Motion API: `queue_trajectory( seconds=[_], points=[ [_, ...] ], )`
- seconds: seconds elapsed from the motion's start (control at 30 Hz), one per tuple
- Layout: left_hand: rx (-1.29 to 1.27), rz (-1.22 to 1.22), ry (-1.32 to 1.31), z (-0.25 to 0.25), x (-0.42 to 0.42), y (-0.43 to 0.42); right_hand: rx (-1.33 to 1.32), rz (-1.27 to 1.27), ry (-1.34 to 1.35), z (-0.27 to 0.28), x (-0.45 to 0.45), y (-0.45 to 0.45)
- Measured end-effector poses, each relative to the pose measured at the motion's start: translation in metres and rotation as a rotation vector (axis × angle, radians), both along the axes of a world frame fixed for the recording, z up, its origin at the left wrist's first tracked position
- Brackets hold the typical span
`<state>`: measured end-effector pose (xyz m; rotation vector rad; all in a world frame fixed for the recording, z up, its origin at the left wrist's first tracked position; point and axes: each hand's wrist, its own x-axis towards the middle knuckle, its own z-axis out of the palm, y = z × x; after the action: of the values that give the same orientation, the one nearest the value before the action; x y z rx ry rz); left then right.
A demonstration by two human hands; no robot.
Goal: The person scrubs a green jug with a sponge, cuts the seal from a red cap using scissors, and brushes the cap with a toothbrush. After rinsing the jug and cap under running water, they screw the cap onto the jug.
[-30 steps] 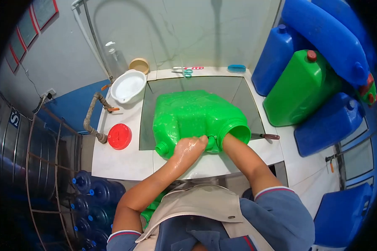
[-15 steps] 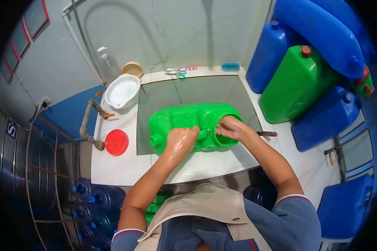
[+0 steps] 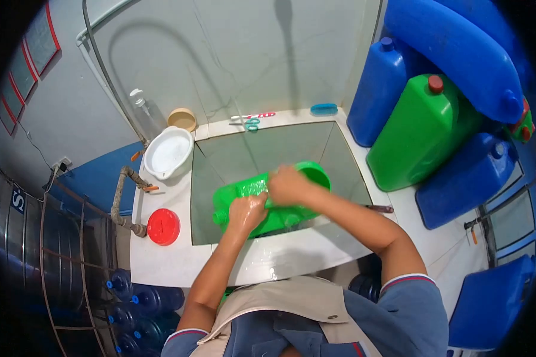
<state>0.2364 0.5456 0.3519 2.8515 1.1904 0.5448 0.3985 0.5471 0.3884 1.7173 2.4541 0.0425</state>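
Note:
A wet green jerrycan (image 3: 283,221) lies on its side in the sink (image 3: 220,152). A small spout is at its left end, and a wide round opening is at its right end. Around its handle, my left hand (image 3: 247,213) is closed, with wet skin. My right hand (image 3: 295,187) is over the top of the jerrycan, close to the left hand and beside the wide opening. Motion blurs its fingers, so what they hold, if anything, cannot be made out.
White bowl (image 3: 168,153) and red lid (image 3: 163,226) sit on the left counter. Scissors (image 3: 252,124) and a blue brush (image 3: 323,109) lie along the back ledge. A dark-handled tool (image 3: 380,208) rests at the right edge. Blue and green jerrycans (image 3: 408,137) crowd the right.
My right hand has come out of the jerrycan's wide opening and moved left over its top. The jerrycan has shifted slightly and tilted, its right end higher. The left hand keeps its hold.

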Motion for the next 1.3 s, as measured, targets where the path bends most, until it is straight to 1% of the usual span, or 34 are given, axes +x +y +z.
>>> queue_trajectory(
  seconds=[0.03,0.07,0.1,0.13,0.2,0.23,0.27,0.33,0.37,0.4,0.47,0.5,0.53,0.57,0.63,0.7,0.73,0.8,0.83,0.87,0.93,0.97,1.0,1.03,1.07,1.1,1.13,1.17,1.2,1.27,1.3],
  points=[
    [-0.005,0.009,-0.026,-0.014,-0.003,0.003,0.005,0.002,0.001,0.000,0.006,0.008],
    [-0.010,0.016,-0.047,-0.024,-0.006,0.006,-0.028,-0.048,0.041,-0.003,0.015,0.019],
    [-0.038,0.035,-0.069,-0.027,-0.007,0.008,-0.061,-0.098,0.080,-0.007,0.026,0.031],
    [-0.034,0.037,-0.071,-0.030,-0.008,0.014,-0.057,-0.096,0.078,-0.005,0.048,0.046],
    [-0.129,0.203,-0.105,-0.032,-0.014,0.028,-0.103,-0.204,0.632,-0.002,0.089,0.077],
    [-0.180,0.252,-0.161,-0.034,-0.015,0.035,0.114,-0.078,0.745,-0.014,0.083,0.079],
    [-0.184,0.252,-0.159,-0.035,-0.012,0.039,0.110,-0.080,0.746,-0.020,0.077,0.086],
    [-0.280,0.375,-0.217,-0.034,-0.008,0.048,0.424,-0.084,0.891,-0.032,0.067,0.105],
    [-0.284,0.379,-0.207,-0.033,-0.007,0.054,0.400,-0.066,0.949,-0.049,0.073,0.127],
    [-0.330,0.409,-0.233,-0.033,-0.006,0.060,0.392,-0.071,0.958,-0.052,0.077,0.136],
    [-0.382,0.443,-0.242,-0.035,-0.011,0.067,0.018,-0.262,1.586,-0.063,0.082,0.149],
    [-0.444,0.478,-0.287,-0.038,-0.021,0.071,0.015,-0.272,1.604,-0.084,0.076,0.146],
    [-0.501,0.510,-0.337,-0.041,-0.030,0.078,0.285,-0.287,1.366,-0.116,0.065,0.137],
    [-0.499,0.503,-0.334,-0.048,-0.038,0.085,0.539,-0.294,1.101,-0.139,0.055,0.126],
    [-0.569,0.547,-0.504,-0.072,-0.060,0.089,0.523,-0.365,1.227,-0.152,0.001,0.092],
    [-0.637,0.580,-0.509,-0.083,-0.073,0.091,0.412,0.168,1.021,-0.126,-0.030,0.062],
    [-0.686,0.601,-0.534,-0.087,-0.078,0.095,0.412,0.152,1.033,-0.128,-0.031,0.071],
    [-0.728,0.592,-0.535,-0.101,-0.088,0.099,0.625,-0.030,1.013,-0.131,-0.020,0.099],
    [-0.740,0.585,-0.573,-0.107,-0.091,0.100,0.675,-0.204,1.117,-0.140,-0.004,0.119],
    [-0.754,0.581,-0.609,-0.111,-0.093,0.099,0.720,-0.385,1.216,-0.164,0.015,0.138],
    [-0.722,0.539,-0.577,-0.105,-0.090,0.092,0.531,-0.372,1.121,-0.248,0.085,0.149],
    [-0.682,0.493,-0.564,-0.101,-0.087,0.090,0.432,-0.537,0.981,-0.278,0.116,0.140],
    [-0.690,0.487,-0.561,-0.102,-0.086,0.085,0.330,-0.695,0.832,-0.295,0.135,0.131],
    [-0.638,0.445,-0.482,-0.104,-0.089,0.079,0.333,-0.704,0.829,-0.292,0.133,0.126],
    [-0.579,0.400,-0.405,-0.104,-0.089,0.081,0.335,-0.635,0.916,-0.278,0.124,0.125],
    [-0.583,0.394,-0.400,-0.104,-0.090,0.079,0.324,-0.566,1.001,-0.260,0.112,0.122],
    [-0.568,0.340,-0.399,-0.104,-0.091,0.075,0.460,-0.369,1.034,-0.217,0.091,0.119],
    [-0.554,0.285,-0.397,-0.106,-0.091,0.072,0.593,-0.170,1.057,-0.186,0.072,0.119],
    [-0.565,0.285,-0.386,-0.108,-0.090,0.069,0.585,-0.183,1.062,-0.188,0.067,0.124],
    [-0.537,0.286,-0.334,-0.108,-0.094,0.068,0.310,-0.218,1.106,-0.198,0.064,0.144],
    [-0.525,0.287,-0.325,-0.107,-0.094,0.067,0.499,-0.134,1.243,-0.244,0.086,0.150]
  ],
)
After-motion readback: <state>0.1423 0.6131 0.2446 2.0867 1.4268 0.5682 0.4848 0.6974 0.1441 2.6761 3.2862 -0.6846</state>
